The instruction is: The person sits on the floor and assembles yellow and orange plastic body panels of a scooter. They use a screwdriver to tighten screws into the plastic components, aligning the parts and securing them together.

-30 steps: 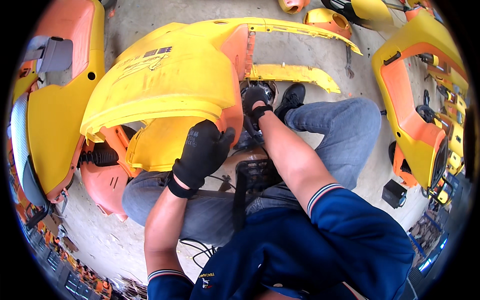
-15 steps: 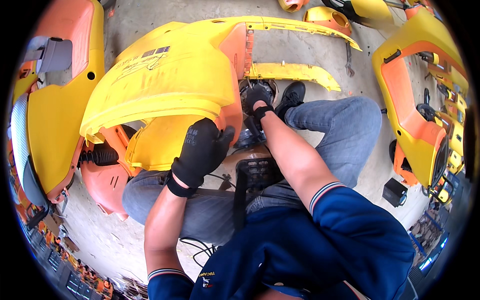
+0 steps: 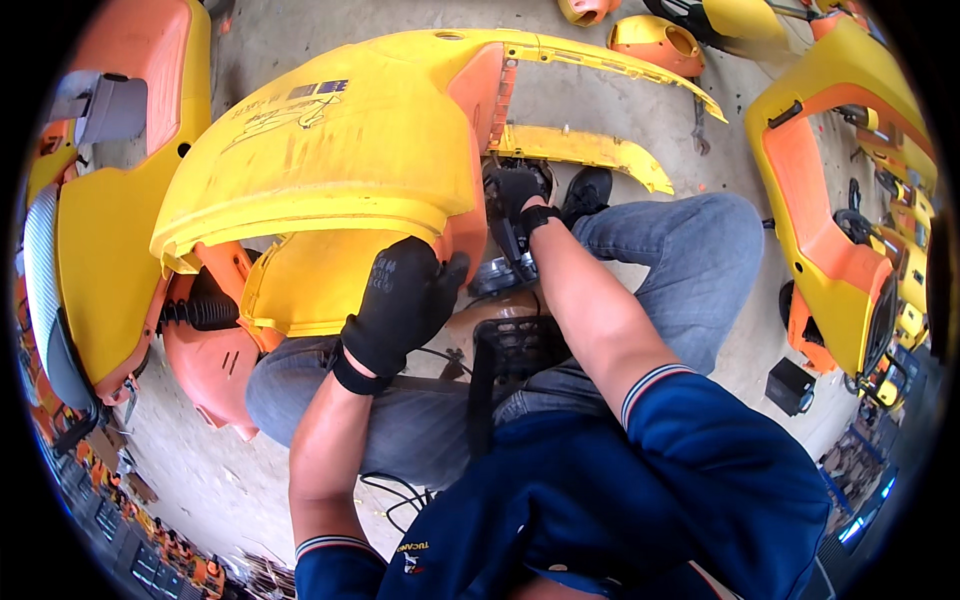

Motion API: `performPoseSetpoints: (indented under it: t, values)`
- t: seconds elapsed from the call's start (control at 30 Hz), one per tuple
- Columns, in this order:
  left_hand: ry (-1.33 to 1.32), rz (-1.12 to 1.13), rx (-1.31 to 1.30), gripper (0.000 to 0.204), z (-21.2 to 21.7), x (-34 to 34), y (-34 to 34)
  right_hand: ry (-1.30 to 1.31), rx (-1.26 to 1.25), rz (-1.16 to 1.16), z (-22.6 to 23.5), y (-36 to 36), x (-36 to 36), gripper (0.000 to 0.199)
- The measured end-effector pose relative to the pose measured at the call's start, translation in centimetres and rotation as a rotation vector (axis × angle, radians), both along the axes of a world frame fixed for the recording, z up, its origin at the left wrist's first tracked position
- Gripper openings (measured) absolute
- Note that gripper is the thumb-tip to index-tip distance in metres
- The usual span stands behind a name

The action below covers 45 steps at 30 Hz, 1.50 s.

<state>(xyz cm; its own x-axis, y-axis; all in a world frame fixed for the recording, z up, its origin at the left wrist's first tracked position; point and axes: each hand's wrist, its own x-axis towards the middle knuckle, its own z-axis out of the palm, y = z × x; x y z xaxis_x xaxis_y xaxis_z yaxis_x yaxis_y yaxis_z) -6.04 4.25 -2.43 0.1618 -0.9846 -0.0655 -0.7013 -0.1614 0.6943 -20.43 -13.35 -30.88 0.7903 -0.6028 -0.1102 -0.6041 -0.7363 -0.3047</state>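
A large yellow and orange scooter body panel (image 3: 330, 150) lies in front of me, dusty, with handwriting on its top and two long yellow arms stretching right. At its near edge my left hand (image 3: 405, 305), in a black glove, is closed on the panel, the fingertips hidden. My right hand (image 3: 515, 192), also in a black glove, reaches in beside the panel's orange end, below the lower arm. Its fingers are curled at dark metal machinery (image 3: 500, 272); what they hold is hidden.
Another yellow and orange scooter body (image 3: 110, 270) stands at the left, and one more scooter body (image 3: 825, 180) at the right. A black box (image 3: 790, 386) sits on the floor at right. A wrench-like tool (image 3: 700, 125) lies beyond the panel's arms. Black cables (image 3: 395, 495) lie near my left thigh.
The body panel has shifted and tilted slightly, its left near corner moving left and down. My right hand has moved a little right, while the left keeps its hold.
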Motion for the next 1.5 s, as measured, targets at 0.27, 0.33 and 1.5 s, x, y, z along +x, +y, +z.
performPoseSetpoints:
  t: [0.27,0.33,1.5]
  values:
    - [0.080,0.011,0.054,0.025,0.4,0.7,-0.2,0.526,-0.228,0.197,1.8,0.5,1.5,0.015]
    - [0.099,0.042,-0.008,0.023,0.6,0.9,-0.4,0.467,-0.209,0.128,2.0,0.8,1.7,0.016]
    - [0.041,-0.087,-0.198,0.020,1.0,-1.4,-4.5,-0.064,0.002,-0.033,1.3,-5.4,-0.6,0.013]
